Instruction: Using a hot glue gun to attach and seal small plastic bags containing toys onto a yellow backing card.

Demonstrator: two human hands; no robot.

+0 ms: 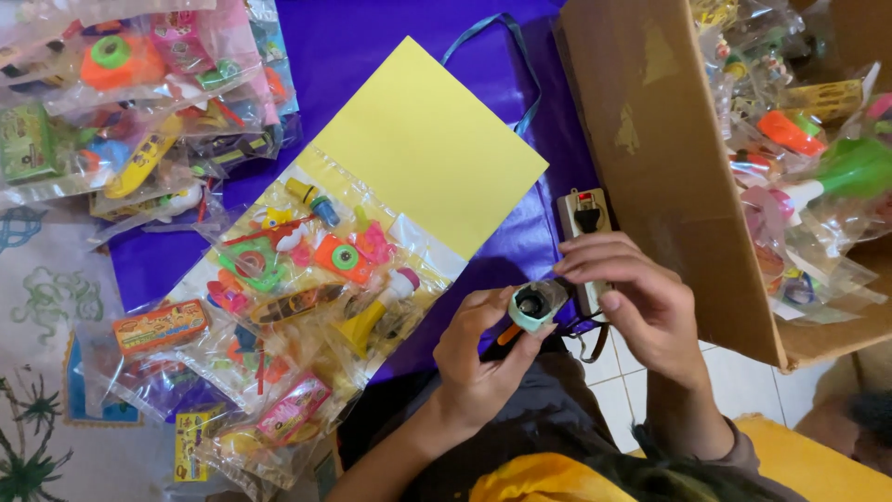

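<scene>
Purple cloth (pixel 390 37) spread over the floor, white tile at its edge, and I'm sitting right at the border of it. My left hand (pixel 478 358) is curled around a small pale-green tool with a round dark opening (pixel 534 305), an orange bit poking out underneath; my right hand (pixel 641 307) is closed over its far side, fingers pinching the top. It sits between both hands, just above my lap and in front of the white power strip (pixel 583 223) with a black plug in it. To my left, the yellow card (pixel 427 149) lies flat with a clear bag of small toys (pixel 316 270) across its lower end. More filled bags are heaped beyond (pixel 139 102) and at my knee (pixel 269 418). On my right, the cardboard box (pixel 650 167) is loaded with packets too. I'd judge plenty packed, plenty left.
</scene>
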